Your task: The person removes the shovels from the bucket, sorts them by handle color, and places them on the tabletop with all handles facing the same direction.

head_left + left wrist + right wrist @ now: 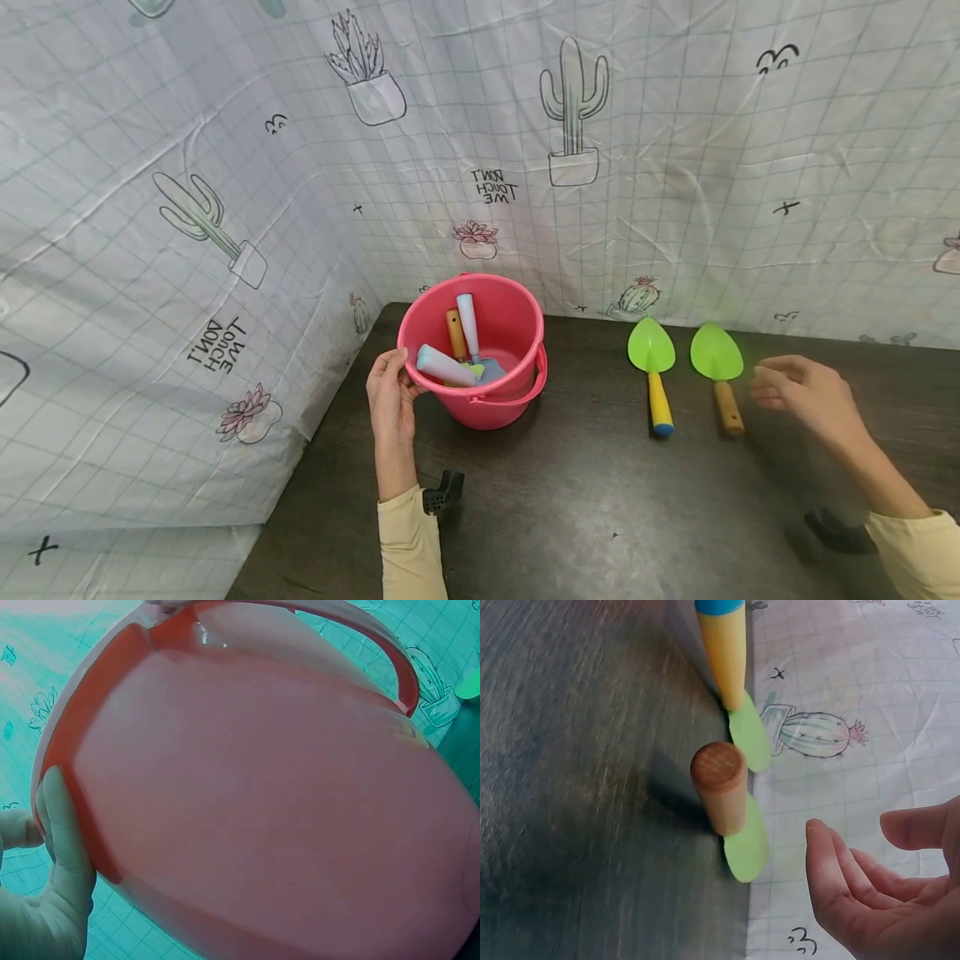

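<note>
Head view: left hand grips pink bucket at its eight o'clock; right hand relaxed, holding nothing, near wooden-handled green trowel at its three o'clock.

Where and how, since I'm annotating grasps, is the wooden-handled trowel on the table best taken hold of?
Probably the slim wooden handle, which points toward the person; the green blade is broad. Come from above and the right, where the right hand is; the yellow-handled trowel lies left.
</note>
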The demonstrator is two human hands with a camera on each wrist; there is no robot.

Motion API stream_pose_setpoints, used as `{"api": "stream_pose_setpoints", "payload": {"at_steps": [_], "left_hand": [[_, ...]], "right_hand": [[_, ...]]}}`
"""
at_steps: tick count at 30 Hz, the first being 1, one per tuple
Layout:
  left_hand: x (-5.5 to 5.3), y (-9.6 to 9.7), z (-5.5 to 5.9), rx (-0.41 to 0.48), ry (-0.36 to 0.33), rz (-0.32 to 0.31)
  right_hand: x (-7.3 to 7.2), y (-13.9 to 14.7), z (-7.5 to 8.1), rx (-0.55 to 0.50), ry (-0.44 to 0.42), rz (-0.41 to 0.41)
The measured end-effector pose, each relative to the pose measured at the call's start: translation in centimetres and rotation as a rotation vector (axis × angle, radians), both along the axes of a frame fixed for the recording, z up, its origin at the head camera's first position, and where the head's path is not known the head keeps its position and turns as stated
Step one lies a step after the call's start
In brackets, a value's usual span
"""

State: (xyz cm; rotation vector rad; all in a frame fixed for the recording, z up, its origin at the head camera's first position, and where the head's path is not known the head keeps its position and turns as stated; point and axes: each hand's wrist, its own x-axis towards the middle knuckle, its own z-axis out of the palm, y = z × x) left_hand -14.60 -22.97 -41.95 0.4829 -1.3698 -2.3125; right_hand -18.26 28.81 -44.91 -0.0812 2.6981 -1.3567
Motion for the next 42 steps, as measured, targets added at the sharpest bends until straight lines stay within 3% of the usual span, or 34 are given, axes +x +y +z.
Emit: {"api": "stream_pose_setpoints", "payload": {"at_steps": [17,24,32,36,42], "left_hand": [[0.8,0.7,0.5,-0.037,-0.065,-0.021],[1.3,1.0,0.6,-0.048,-0.053,-0.06],[2.2,-0.3,0.9,-0.212,-0.071,-0.148],[2.1,-0.6,0.9,-0.268,-0.085,-0.109],[1.5,-0.7,0.3,-0.234,-0.063,0.001]], "right_hand": [[0.3,-2.5,2.3,-0.026,0.058,0.004],[0.0,-4.0,3.6,-0.011,0.08,0.012],[-0.4,-6.8,4.9,-0.053,0.095,0.075],[-0.2,-7.8,5.8,-0.049,0.11,0.104],[0.0,-9.6,7.1,-0.107,0.137,0.149]]}}
